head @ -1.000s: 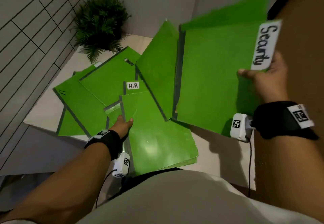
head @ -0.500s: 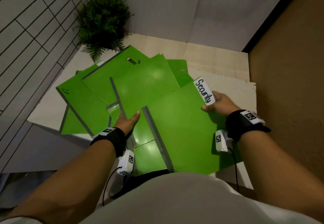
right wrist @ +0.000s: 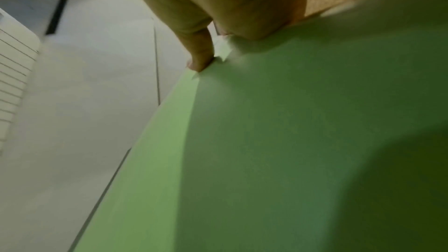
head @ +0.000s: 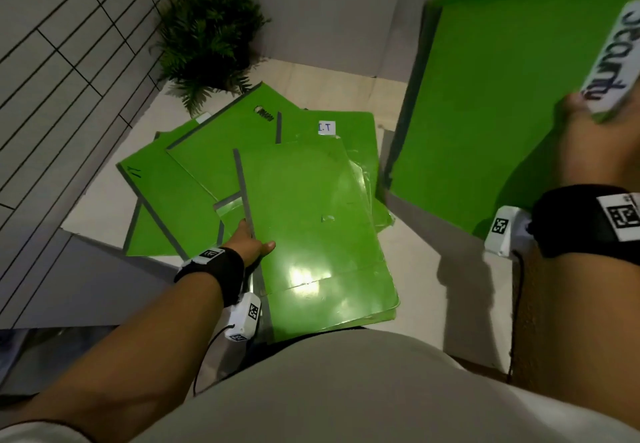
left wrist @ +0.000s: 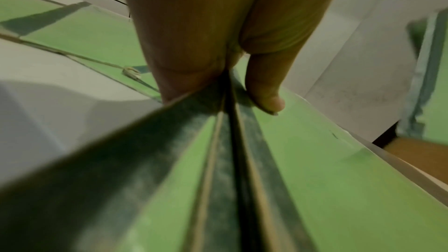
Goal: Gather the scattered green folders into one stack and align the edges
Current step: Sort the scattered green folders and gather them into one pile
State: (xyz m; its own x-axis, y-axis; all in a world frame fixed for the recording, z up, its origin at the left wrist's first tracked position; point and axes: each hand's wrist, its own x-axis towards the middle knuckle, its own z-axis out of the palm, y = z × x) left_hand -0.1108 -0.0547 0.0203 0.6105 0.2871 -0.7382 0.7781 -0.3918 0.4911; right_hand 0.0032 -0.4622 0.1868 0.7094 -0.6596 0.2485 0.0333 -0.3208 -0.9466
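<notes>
My left hand [head: 251,247] grips the left edge of the top folder [head: 311,234], which lies nearest me on the table [head: 433,269] over a fanned pile [head: 180,207] spreading left and back. Behind it lies the I.T folder [head: 346,127]; the plant [head: 211,37] stands in the far-left corner. To the right, my right hand [head: 595,144] holds the Security folder [head: 485,113] up — off the table, apart from the pile.

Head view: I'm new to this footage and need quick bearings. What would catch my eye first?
The big green folder with the white Security label stands out, held up at the right by the right hand, clear of the table. Below it, green folders lie fanned across the table, and the left hand grips the left edge of the glossy top folder. A potted plant sits in the far corner.
</notes>
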